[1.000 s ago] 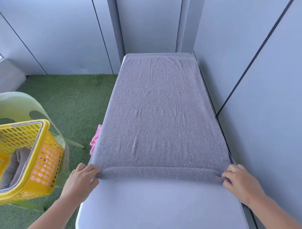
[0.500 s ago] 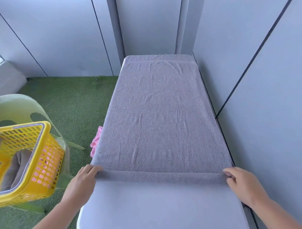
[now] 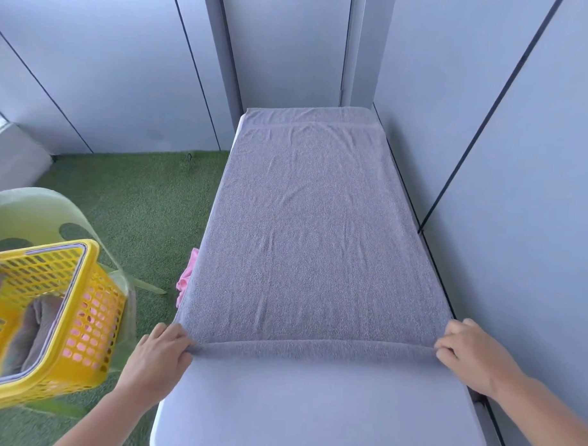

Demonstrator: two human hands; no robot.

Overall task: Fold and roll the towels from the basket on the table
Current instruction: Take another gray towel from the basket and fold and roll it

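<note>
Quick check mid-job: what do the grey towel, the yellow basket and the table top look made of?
Grey towel: terry cloth, matte, fuzzy nap and soft creases.
Yellow basket: moulded plastic, slightly glossy, perforated walls.
Table top: smooth, pale, rounded edge, probably plastic or laminate; unclear which.

Plain grey towel point(image 3: 314, 230) on pale table point(image 3: 312, 413); yellow perforated basket point(image 3: 82, 319); green turf point(image 3: 147, 197); pink cloth point(image 3: 186, 279).

nubby matt terry towel point(image 3: 314, 237); smooth matt table point(image 3: 312, 410); glossy perforated plastic basket point(image 3: 82, 319); rough artificial grass point(image 3: 136, 200).
</note>
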